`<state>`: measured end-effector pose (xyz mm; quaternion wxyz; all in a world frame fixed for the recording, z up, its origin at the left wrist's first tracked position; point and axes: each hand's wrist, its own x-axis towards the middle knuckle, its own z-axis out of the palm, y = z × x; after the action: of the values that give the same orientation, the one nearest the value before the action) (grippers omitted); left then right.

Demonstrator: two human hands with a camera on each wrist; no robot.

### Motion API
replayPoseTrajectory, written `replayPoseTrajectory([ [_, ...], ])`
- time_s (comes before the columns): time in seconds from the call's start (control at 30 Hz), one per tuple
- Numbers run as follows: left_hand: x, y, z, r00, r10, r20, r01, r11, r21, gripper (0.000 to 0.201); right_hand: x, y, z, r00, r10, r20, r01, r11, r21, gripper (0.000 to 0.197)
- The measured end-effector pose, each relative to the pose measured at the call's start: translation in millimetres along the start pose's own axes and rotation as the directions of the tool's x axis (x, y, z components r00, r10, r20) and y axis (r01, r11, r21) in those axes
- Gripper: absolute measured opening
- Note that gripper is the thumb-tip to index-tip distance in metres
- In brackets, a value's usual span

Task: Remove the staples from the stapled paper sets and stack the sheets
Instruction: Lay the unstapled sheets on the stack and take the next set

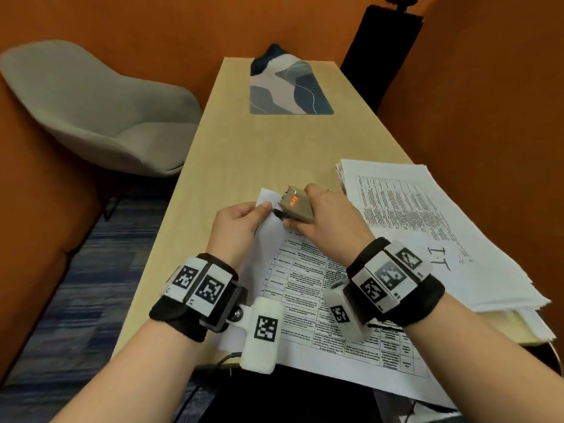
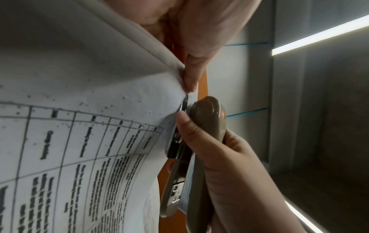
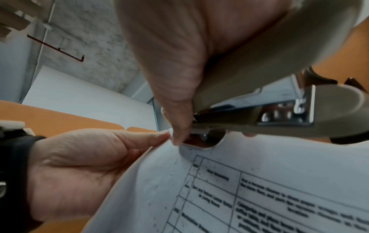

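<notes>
Nearest the camera, two forearms wearing black wrist bands with coded markers are reaching over a printed paper set lying on the near end of the wooden table. The left hand is pinching the set's raised top corner between thumb and fingers. The right hand is gripping a beige stapler, its metal end touching that corner just beside the left fingertips. A loose pile of sheets is lying to the right. A patterned mat is sitting at the far end, a grey chair standing left of the table.
</notes>
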<state>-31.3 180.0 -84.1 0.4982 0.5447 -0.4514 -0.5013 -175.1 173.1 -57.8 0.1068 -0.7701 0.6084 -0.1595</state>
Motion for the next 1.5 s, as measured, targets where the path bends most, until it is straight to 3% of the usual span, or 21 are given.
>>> replayPoseTrajectory([
  [0.37,-6,-5,2,0.999,-0.023,0.022,0.025,0.993,-0.119,0.024,-10,-3,3,0.994,0.011,-0.11,-0.007,0.999,0.042,0.038],
  [0.5,-14,-8,3,0.999,-0.004,0.052,0.012,0.99,-0.143,0.015,-13,-4,6,0.99,0.015,-0.143,-0.01,0.999,0.035,0.041],
  [0.73,-20,-9,-2,0.997,0.023,0.078,-0.013,0.991,-0.131,0.018,-18,-4,6,0.982,-0.109,-0.155,0.1,0.993,-0.064,0.047],
  [0.83,-24,-6,-3,0.995,-0.038,0.095,0.052,0.988,-0.145,0.019,-25,-5,10,0.955,-0.204,-0.214,0.185,0.977,-0.103,0.047],
  [1.0,-30,-5,-2,0.988,-0.114,0.108,0.13,0.98,-0.148,0.024,-32,-3,19,0.863,-0.332,-0.381,0.274,0.941,-0.198,0.042],
  [1.13,-32,-6,0,0.974,-0.196,0.111,0.217,0.949,-0.229,0.022,-34,-2,19,0.798,-0.439,-0.412,0.353,0.896,-0.271,0.042],
  [1.23,-32,-9,-1,0.978,-0.176,0.108,0.198,0.946,-0.256,0.016,-34,-4,16,0.835,-0.404,-0.373,0.33,0.911,-0.249,0.041],
  [1.37,-33,-7,-5,0.989,-0.032,0.144,0.059,0.98,-0.191,0.02,-31,-4,7,0.968,-0.12,-0.22,0.126,0.992,0.011,0.043],
  [1.5,-35,-10,-11,0.981,0.079,0.176,-0.066,0.995,-0.075,0.021,-28,-3,6,0.996,0.027,-0.085,-0.003,0.962,0.273,0.039],
])
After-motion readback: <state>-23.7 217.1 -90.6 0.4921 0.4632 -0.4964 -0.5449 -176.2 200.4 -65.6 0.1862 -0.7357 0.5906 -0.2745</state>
